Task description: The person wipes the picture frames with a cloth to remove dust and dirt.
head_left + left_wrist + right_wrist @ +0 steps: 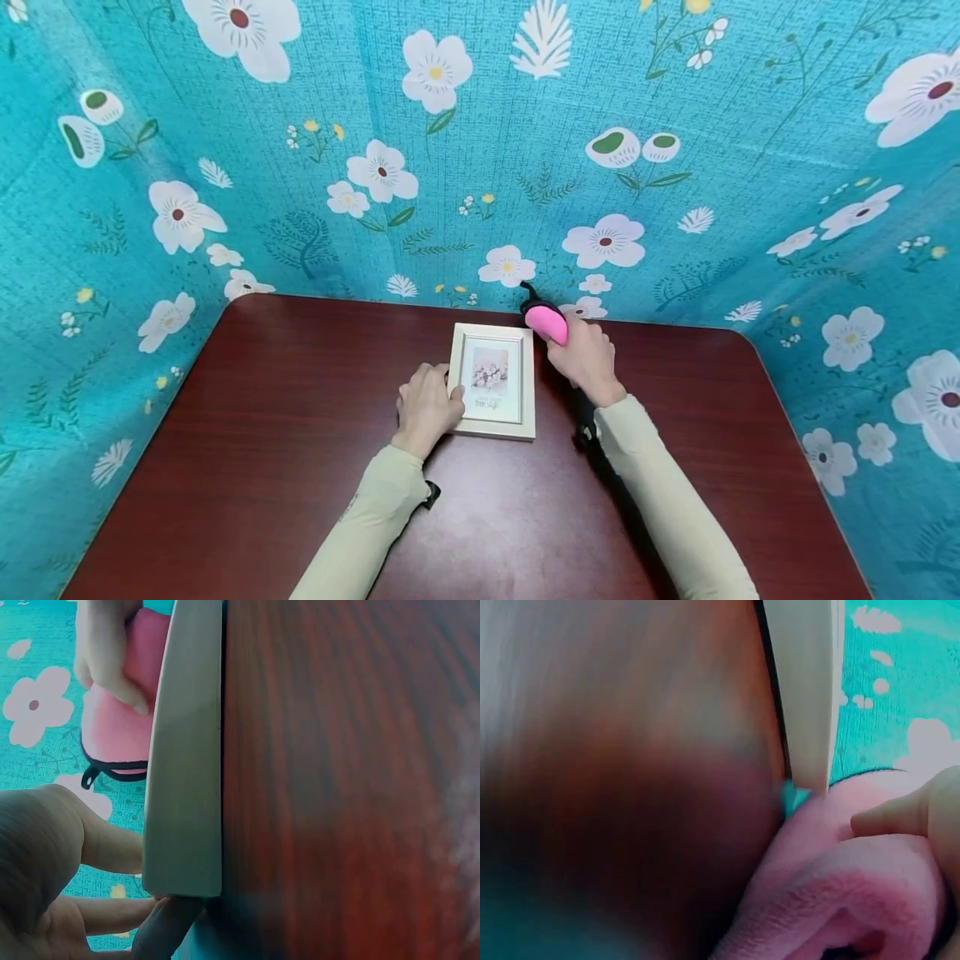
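A cream picture frame (495, 428) with a pink blossom print lies face up near the table's back edge. My left hand (427, 408) grips its left side, the thumb at the front border and the other fingers along the edge. In my right hand (588, 358) is a folded pink plush cloth (547, 322) with black trim and a small black loop, held at the frame's upper right corner. The left wrist view shows this cloth (124, 735) beside the frame's edge (184, 750). Up close in the right wrist view, the cloth (832, 885) looks fluffy and folded over.
The dark red wooden table (300, 375) has rounded back corners. Blue floral fabric (450, 167) hangs behind it and along both sides. Black wrist gear sits on each forearm, such as the piece under the left wrist (431, 495).
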A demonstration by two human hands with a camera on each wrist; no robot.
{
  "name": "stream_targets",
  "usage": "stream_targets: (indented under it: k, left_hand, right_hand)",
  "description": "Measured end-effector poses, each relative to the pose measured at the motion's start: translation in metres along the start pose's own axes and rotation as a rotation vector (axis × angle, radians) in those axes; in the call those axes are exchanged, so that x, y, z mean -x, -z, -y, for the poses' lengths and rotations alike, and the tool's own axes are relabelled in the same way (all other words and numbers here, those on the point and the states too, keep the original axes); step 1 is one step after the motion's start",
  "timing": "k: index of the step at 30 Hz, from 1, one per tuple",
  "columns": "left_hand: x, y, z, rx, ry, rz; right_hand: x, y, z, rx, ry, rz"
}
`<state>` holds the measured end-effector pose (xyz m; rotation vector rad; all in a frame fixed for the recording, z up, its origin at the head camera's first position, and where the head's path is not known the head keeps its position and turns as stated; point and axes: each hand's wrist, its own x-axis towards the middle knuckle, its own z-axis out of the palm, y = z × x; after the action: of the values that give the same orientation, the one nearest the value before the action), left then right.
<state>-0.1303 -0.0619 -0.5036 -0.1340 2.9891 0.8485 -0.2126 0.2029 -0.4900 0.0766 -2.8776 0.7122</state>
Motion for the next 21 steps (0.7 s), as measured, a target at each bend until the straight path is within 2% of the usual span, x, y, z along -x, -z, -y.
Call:
stream_targets:
  k: [3, 6, 10, 21]
  left_hand:
    - [0.000, 0.000, 0.000, 0.004, 0.010, 0.011]
    - [0.000, 0.000, 0.000, 0.020, 0.016, 0.003]
    - [-0.002, 0.002, -0.001, 0.038, 0.021, -0.012]
    - [0.000, 0.003, 0.000, 0.038, 0.032, 0.020]
  right_hand:
    - [0.005, -0.009, 0.008, -0.055, -0.087, 0.010]
    - [0.011, -0.017, 0.016, -0.135, -0.139, 0.008]
    - [0.017, -0.023, 0.022, -0.193, -0.156, -0.025]
    - [0.028, -0.025, 0.022, -0.197, -0.185, -0.026]
